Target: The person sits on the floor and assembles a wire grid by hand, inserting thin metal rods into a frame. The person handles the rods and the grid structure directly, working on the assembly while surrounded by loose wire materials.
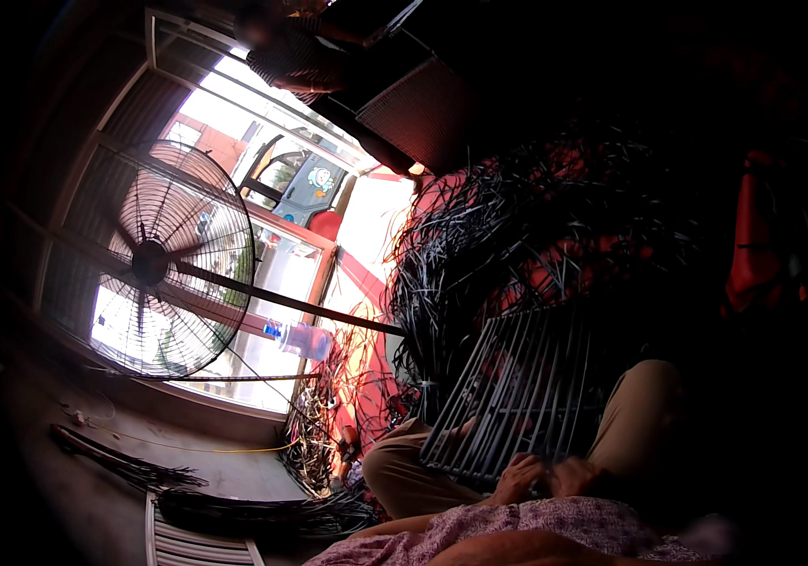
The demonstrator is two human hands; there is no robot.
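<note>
A frame strung with grey plastic strips (508,396) leans over my lap between my bent knees, its strips running lengthwise with gaps between them. At its near lower edge my left hand (517,477) is closed, its fingers curled against the frame's rim. Whatever it pinches is too dark and small to make out. Right beside it, my right hand (574,477) is smeared by motion, so its fingers cannot be read. The two hands almost touch each other. Shadow hides the frame's right side.
A big heap of loose dark strips (451,245) covers the red floor beyond the frame. At left stand a pedestal fan (149,262) and a clear water jug (304,341). Bundled strips (262,509) lie at lower left. Another person (295,57) is near a woven panel (413,108).
</note>
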